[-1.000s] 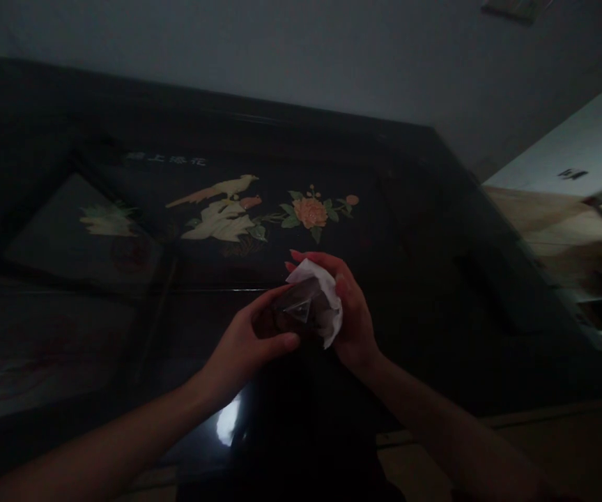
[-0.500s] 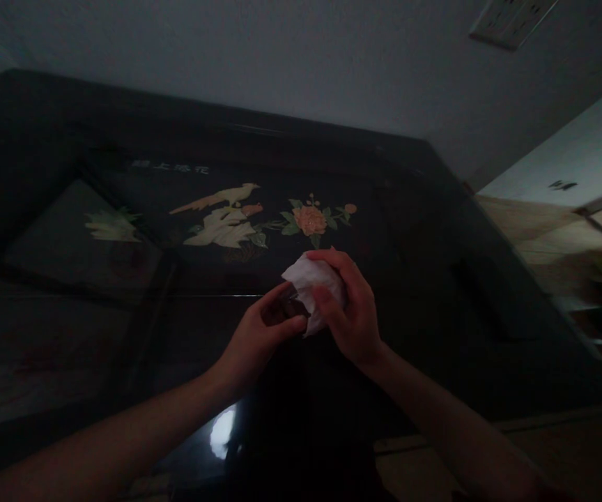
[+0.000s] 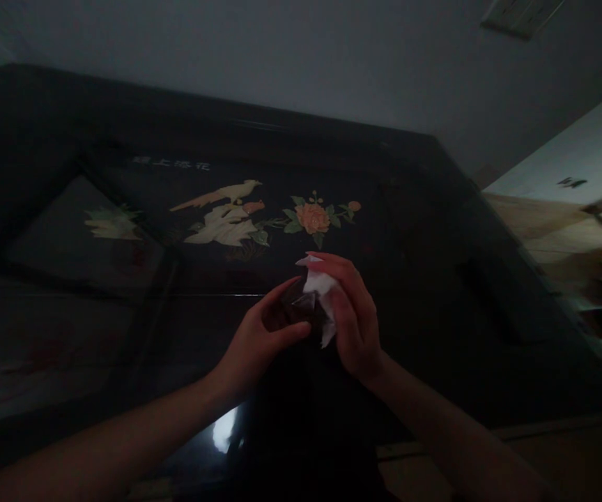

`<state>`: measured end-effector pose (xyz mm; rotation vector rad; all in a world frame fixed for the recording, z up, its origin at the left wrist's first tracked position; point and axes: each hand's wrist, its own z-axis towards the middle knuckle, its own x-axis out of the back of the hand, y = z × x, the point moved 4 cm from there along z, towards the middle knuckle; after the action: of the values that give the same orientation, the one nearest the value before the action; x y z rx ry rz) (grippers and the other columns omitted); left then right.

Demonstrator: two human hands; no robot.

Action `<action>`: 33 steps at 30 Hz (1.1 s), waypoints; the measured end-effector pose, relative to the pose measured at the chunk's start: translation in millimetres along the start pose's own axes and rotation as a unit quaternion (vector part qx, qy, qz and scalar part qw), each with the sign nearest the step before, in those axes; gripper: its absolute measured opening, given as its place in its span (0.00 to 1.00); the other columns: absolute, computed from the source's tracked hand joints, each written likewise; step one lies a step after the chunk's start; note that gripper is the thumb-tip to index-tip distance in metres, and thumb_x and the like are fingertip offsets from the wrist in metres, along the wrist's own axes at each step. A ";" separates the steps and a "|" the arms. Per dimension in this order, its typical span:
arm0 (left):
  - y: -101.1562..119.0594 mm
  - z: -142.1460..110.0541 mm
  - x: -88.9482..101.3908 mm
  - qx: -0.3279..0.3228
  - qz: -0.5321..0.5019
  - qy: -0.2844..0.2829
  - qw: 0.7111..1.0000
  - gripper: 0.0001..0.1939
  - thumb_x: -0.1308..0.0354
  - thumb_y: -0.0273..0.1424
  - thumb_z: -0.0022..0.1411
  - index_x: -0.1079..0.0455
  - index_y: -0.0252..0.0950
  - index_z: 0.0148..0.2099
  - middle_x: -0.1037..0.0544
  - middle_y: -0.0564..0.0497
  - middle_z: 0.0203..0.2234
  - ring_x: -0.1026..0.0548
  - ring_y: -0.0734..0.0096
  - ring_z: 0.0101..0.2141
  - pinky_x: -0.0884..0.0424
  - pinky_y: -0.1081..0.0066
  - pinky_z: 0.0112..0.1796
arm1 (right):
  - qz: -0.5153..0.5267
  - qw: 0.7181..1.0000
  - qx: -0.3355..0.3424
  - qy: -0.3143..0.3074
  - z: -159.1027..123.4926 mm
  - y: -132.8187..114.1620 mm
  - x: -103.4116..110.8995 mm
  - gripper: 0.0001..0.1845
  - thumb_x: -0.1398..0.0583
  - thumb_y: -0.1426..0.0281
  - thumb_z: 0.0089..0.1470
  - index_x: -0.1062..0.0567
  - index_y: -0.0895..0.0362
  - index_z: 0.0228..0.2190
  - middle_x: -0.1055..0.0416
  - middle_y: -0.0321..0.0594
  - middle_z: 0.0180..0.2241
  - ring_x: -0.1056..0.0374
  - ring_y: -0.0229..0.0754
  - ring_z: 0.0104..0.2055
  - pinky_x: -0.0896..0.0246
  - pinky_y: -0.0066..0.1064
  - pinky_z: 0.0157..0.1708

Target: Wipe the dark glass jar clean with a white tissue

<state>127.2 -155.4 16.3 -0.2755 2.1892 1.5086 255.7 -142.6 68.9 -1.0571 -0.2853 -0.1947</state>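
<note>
Near the middle of the view, my right hand point(image 3: 353, 314) is closed on a crumpled white tissue point(image 3: 320, 284). Its fingers curl over the top, and part of the tissue hangs below them. Just to its left, the fingers and thumb of my left hand point(image 3: 262, 328) curve around a dark, see-through object that looks like a small glass point(image 3: 301, 303). Dim light hides most of its outline. The tissue is against the right side of this object. Both hands are above a glossy black tabletop point(image 3: 410, 272).
Inlaid in the tabletop are a pale bird point(image 3: 222, 195), an orange flower point(image 3: 312, 218) and white characters point(image 3: 171, 164). A grey wall point(image 3: 290, 56) rises behind it, with a socket plate point(image 3: 521, 15) at upper right. Wooden flooring point(image 3: 536, 223) shows beyond the right edge.
The tissue has turned and bunched up more inside my right hand, uncovering more of the see-through object. My left hand has stayed nearly in place. The view has shifted slightly.
</note>
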 end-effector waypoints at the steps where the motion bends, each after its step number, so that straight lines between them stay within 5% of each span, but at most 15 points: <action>1: -0.5 0.0 0.2 0.001 0.005 0.002 1.000 0.35 0.30 0.31 0.45 0.32 0.39 0.57 0.24 0.45 0.50 0.26 0.56 0.48 0.30 0.61 0.49 | -0.035 0.999 0.039 -0.009 -0.9 -4.0 -0.8 0.17 0.52 0.68 0.62 0.29 0.53 0.48 0.32 0.46 0.52 0.36 0.46 0.55 0.40 0.44 0.54; 4: -1.1 1.1 1.8 0.003 0.020 0.005 1.000 0.35 0.30 0.30 0.44 0.32 0.39 0.57 0.24 0.45 0.50 0.26 0.54 0.49 0.30 0.60 0.49 | -0.091 0.990 0.105 -0.037 -1.4 -10.1 -2.9 0.17 0.50 0.70 0.60 0.29 0.54 0.49 0.34 0.47 0.54 0.39 0.49 0.58 0.42 0.47 0.56; 6: -1.5 2.3 3.0 0.007 0.019 0.003 1.000 0.35 0.30 0.30 0.45 0.32 0.38 0.57 0.24 0.44 0.50 0.27 0.54 0.51 0.32 0.59 0.51 | -0.078 0.992 0.088 -0.036 0.7 -7.8 -2.6 0.16 0.49 0.68 0.59 0.28 0.53 0.47 0.32 0.46 0.51 0.38 0.49 0.57 0.42 0.47 0.56; 10: -2.4 3.7 4.1 0.014 -0.008 -0.013 1.000 0.35 0.30 0.29 0.44 0.32 0.35 0.57 0.24 0.42 0.49 0.27 0.54 0.51 0.34 0.57 0.53 | 0.074 0.994 -0.082 0.013 4.2 13.4 -2.8 0.16 0.51 0.63 0.62 0.25 0.53 0.40 0.25 0.41 0.42 0.29 0.45 0.46 0.34 0.40 0.47; 14: -3.2 4.0 2.5 0.022 -0.014 -0.041 0.999 0.34 0.30 0.29 0.44 0.31 0.37 0.56 0.24 0.43 0.49 0.28 0.54 0.51 0.36 0.56 0.54 | 0.242 0.949 -0.203 0.001 1.1 30.0 -13.0 0.23 0.56 0.58 0.63 0.25 0.54 0.38 0.23 0.40 0.37 0.26 0.44 0.40 0.30 0.37 0.39; 17: -2.6 3.6 1.5 0.015 -0.012 -0.048 0.999 0.33 0.30 0.29 0.43 0.30 0.38 0.54 0.23 0.43 0.48 0.27 0.55 0.51 0.35 0.57 0.54 | 0.212 0.962 -0.168 0.029 -0.4 24.8 -9.4 0.21 0.55 0.60 0.63 0.25 0.54 0.37 0.23 0.41 0.39 0.27 0.45 0.42 0.31 0.39 0.41; 21: -3.2 2.6 2.1 0.017 0.013 -0.036 0.999 0.32 0.30 0.28 0.42 0.29 0.37 0.53 0.21 0.45 0.44 0.25 0.54 0.47 0.31 0.59 0.49 | 0.011 0.999 0.007 0.040 -2.5 -0.4 -0.4 0.15 0.51 0.67 0.60 0.26 0.54 0.40 0.27 0.43 0.44 0.31 0.46 0.48 0.36 0.43 0.49; 26: -2.5 2.8 4.8 -0.004 0.036 -0.004 0.999 0.28 0.30 0.25 0.41 0.29 0.39 0.48 0.22 0.48 0.44 0.26 0.58 0.48 0.30 0.63 0.48 | -0.112 0.983 0.141 -0.024 -4.0 -16.6 -4.9 0.17 0.48 0.73 0.56 0.27 0.52 0.45 0.28 0.44 0.46 0.34 0.50 0.53 0.38 0.48 0.53; 29: -2.9 3.4 5.4 -0.002 0.031 -0.007 0.999 0.27 0.29 0.27 0.43 0.30 0.37 0.48 0.23 0.47 0.46 0.27 0.58 0.49 0.31 0.63 0.49 | -0.087 0.989 0.117 -0.019 -0.2 -15.0 -5.1 0.15 0.48 0.73 0.57 0.25 0.52 0.42 0.27 0.43 0.45 0.33 0.48 0.51 0.38 0.46 0.53; 33: -4.5 3.2 4.5 0.020 -0.001 -0.038 0.999 0.30 0.29 0.30 0.42 0.31 0.36 0.50 0.23 0.44 0.46 0.26 0.55 0.47 0.31 0.60 0.48 | 0.057 0.997 -0.037 0.028 4.6 1.6 -2.4 0.14 0.49 0.67 0.60 0.24 0.53 0.37 0.24 0.42 0.41 0.29 0.45 0.45 0.33 0.41 0.46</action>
<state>126.0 -153.8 9.5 -0.2045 2.1570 1.4479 253.3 -137.8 68.9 -1.1362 -0.1670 -0.1327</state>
